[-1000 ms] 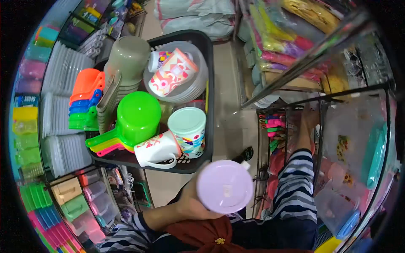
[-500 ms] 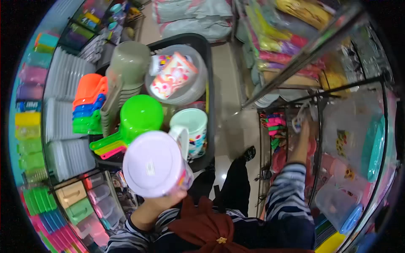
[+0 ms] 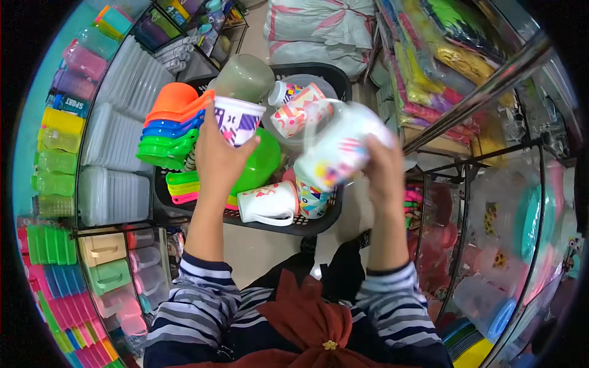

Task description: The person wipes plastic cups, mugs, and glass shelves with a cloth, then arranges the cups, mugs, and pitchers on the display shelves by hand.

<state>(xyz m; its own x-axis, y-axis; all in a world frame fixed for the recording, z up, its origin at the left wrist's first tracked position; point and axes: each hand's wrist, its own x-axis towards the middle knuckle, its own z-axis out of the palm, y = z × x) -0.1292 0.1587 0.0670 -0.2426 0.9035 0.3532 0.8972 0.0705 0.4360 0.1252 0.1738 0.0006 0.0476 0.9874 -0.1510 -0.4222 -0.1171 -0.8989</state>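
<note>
Though blurred, right hand point(image 3: 384, 162) curled around printed mug point(image 3: 345, 150), left hand point(image 3: 219, 153) around purple-patterned cup point(image 3: 238, 122); label point(image 3: 73, 105): "SPORT".

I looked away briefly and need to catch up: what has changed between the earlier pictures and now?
The right hand has left the shelf at right and come across to the basket, holding a blurred white mug. The left hand has moved forward over the basket, gripping a purple-patterned cup, perhaps the lilac-lidded one it held before. The green dipper and tipped mug stay in the basket.
</note>
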